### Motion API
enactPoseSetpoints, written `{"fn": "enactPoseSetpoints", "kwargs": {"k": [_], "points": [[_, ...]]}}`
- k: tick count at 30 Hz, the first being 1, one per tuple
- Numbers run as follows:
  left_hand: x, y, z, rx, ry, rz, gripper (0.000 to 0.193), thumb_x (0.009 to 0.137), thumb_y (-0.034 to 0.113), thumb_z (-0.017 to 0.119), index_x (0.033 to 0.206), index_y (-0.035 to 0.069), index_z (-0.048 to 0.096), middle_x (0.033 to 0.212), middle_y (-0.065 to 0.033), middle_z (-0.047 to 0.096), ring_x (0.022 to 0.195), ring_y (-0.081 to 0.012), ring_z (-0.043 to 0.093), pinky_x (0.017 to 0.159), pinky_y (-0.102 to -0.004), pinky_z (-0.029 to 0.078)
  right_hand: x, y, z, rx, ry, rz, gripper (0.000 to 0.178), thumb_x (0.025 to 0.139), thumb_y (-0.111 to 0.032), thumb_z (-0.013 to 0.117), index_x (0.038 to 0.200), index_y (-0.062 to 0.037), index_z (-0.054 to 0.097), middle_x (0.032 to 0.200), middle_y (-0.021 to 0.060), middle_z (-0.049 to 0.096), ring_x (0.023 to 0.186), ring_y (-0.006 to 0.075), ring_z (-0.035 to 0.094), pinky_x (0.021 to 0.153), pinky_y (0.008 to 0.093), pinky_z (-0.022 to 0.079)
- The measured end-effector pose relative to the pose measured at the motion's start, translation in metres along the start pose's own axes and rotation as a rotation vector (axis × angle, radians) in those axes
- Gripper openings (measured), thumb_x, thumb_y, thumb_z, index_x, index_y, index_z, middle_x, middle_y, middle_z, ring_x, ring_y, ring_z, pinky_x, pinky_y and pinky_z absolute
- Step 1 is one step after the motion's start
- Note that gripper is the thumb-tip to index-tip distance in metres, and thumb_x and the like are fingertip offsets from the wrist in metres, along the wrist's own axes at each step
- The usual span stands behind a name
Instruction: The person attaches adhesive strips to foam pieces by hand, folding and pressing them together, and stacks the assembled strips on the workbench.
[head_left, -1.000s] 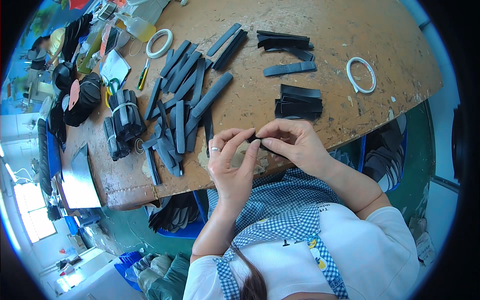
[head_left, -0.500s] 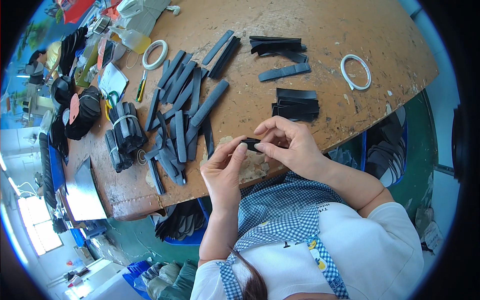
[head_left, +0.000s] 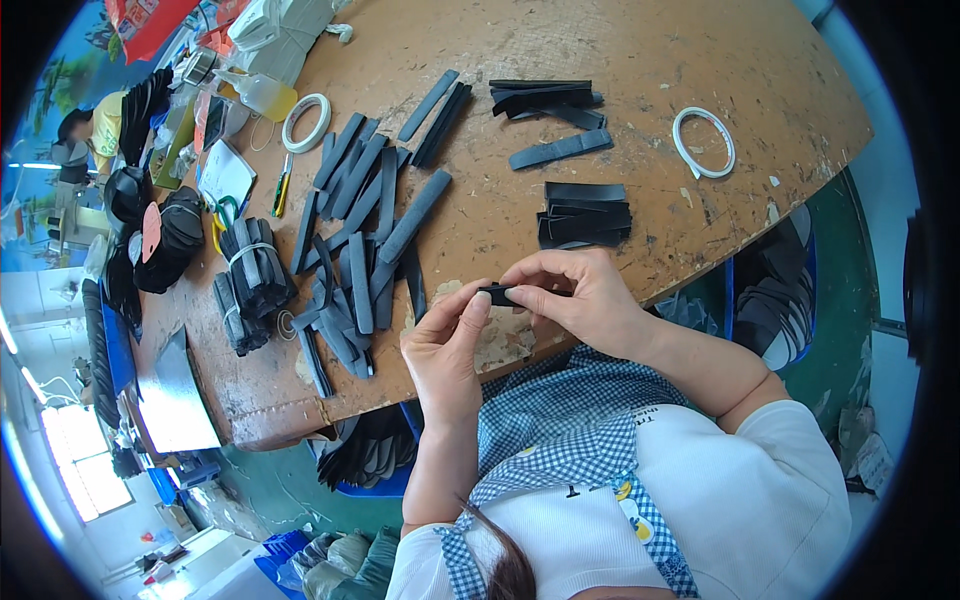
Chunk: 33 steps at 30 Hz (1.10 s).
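A small black strip [head_left: 496,295] is pinched between both hands over the near edge of the table. My left hand [head_left: 450,335] grips its left end between thumb and fingertips. My right hand [head_left: 575,292] has its thumb and fingers closed on the other end, hiding much of the strip. Just beyond my hands lies a stack of black strips [head_left: 585,215]. To the left is a loose heap of dark grey strips [head_left: 358,275], some crossing over others. Farther off are a single grey strip [head_left: 562,148] and another black stack [head_left: 540,97].
A roll of white tape [head_left: 704,143] lies at the right, another roll [head_left: 306,123] at the far left. Near that are a cutter knife [head_left: 283,187], a bottle of yellow liquid [head_left: 268,97] and banded bundles [head_left: 255,265]. Blue bins [head_left: 770,295] holding dark pieces stand below the table edge.
The right hand's raised index finger has come down toward the thumb, onto the strip. Both hands stay in nearly the same place. The view has shifted slightly.
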<state>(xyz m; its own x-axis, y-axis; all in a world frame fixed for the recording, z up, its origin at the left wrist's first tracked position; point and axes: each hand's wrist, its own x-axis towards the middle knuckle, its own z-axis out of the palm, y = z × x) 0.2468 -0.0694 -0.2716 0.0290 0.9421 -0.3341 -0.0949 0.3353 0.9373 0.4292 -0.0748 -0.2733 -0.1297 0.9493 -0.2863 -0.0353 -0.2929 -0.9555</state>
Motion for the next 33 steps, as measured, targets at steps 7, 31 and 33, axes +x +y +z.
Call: {"fn": "enactPoseSetpoints", "kwargs": {"k": [7,31,33], "points": [[0.000,-0.002,0.006,-0.016,0.016,-0.003,0.022,0.093,0.007,0.074,0.112,-0.002,0.074,0.103,-0.0061,0.073,0.084,-0.0096,0.062,0.078,-0.0234,0.050,0.000,0.000,-0.006,-0.056,-0.002,-0.028,0.017,0.097,-0.009,0.067,0.112,-0.0004,0.072,0.090,0.0043,0.072,0.074,0.0060,0.066,0.067,0.0205,0.055],[0.083,0.008,0.138,0.738,-0.072,0.466,0.015,0.095,0.010,0.068,0.106,0.000,0.070,0.088,-0.0089,0.071,0.075,-0.0127,0.066,0.067,-0.0270,0.053,0.027,-0.012,-0.160,-0.364,0.361,-0.167,0.010,0.093,-0.008,0.071,0.095,0.0010,0.069,0.083,0.0050,0.071,0.072,0.0089,0.064,0.065,0.0246,0.052],[0.102,0.007,0.139,0.816,-0.085,0.521,0.014,0.093,0.007,0.068,0.105,0.000,0.068,0.089,-0.0118,0.070,0.077,-0.0196,0.068,0.068,-0.0313,0.053,0.036,-0.008,-0.159,-0.451,0.344,-0.139,0.010,0.091,-0.009,0.072,0.092,0.0010,0.068,0.082,0.0040,0.069,0.073,0.0132,0.064,0.068,0.0282,0.052]]}}
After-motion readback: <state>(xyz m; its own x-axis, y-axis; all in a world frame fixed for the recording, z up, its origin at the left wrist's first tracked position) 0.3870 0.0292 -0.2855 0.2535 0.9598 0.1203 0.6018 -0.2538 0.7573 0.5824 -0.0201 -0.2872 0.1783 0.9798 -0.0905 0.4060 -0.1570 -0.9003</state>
